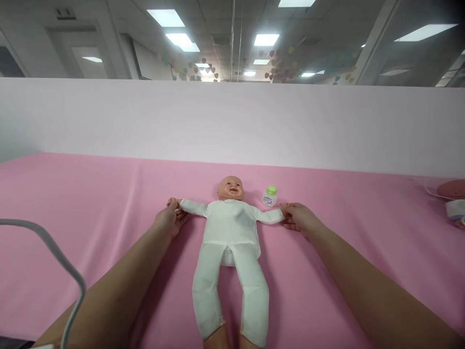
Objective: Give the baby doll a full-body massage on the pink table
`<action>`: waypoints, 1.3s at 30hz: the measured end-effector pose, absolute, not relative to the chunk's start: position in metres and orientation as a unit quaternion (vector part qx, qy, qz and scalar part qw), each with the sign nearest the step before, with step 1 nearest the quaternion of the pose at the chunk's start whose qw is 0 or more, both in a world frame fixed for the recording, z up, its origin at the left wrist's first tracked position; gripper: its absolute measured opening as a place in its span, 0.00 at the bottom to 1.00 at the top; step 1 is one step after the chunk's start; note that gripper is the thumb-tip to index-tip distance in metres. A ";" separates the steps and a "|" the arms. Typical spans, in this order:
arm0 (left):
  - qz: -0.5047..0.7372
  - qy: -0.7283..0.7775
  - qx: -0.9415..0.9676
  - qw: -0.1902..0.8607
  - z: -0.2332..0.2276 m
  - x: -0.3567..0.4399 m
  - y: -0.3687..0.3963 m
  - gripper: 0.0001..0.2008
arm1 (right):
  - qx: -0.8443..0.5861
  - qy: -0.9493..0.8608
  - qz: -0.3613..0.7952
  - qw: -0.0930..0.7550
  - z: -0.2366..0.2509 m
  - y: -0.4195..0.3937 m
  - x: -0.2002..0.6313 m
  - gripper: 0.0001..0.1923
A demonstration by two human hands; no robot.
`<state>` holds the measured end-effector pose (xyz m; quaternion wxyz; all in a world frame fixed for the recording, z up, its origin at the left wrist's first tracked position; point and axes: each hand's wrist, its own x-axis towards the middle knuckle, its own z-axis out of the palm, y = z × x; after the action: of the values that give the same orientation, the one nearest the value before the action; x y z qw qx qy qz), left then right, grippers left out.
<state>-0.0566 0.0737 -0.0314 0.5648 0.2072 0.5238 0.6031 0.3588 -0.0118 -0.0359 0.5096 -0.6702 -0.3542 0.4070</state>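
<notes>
A baby doll in a white bodysuit lies on its back on a pink sheet, head away from me, arms spread wide. My left hand holds the doll's hand on the left side. My right hand grips the end of the doll's other sleeve. A small white bottle with a green cap stands on the sheet beside the doll's head, just beyond my right hand.
A pale screen rises behind the pink surface. At the far right edge lie a reddish-brown round object and a small white item. A grey cable curves through the lower left.
</notes>
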 end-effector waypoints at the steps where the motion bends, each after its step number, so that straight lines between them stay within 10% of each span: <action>1: 0.603 0.522 0.208 0.567 -0.032 -0.057 0.074 0.08 | -0.672 -0.345 0.429 0.495 -0.037 -0.012 0.359 0.13; 6: 0.597 0.518 0.224 0.570 -0.031 -0.055 0.074 0.08 | -0.644 -0.340 0.450 0.517 -0.031 -0.015 0.353 0.20; 12: 0.602 0.476 0.458 0.450 -0.017 -0.043 0.047 0.13 | -0.621 -0.492 0.199 0.577 -0.018 -0.034 0.322 0.40; 26: 0.298 0.408 0.863 0.035 -0.012 -0.007 -0.004 0.17 | -0.399 -0.845 -0.026 0.354 -0.023 -0.070 0.247 0.18; 39: 0.344 0.463 0.801 0.163 -0.008 -0.006 -0.003 0.16 | -0.464 -0.795 0.004 0.390 -0.026 -0.064 0.257 0.17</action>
<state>-0.0058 -0.0033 -0.0082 0.1627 0.8005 0.4626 0.3445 0.2566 -0.0642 -0.0261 0.3901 -0.4641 -0.7952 0.0044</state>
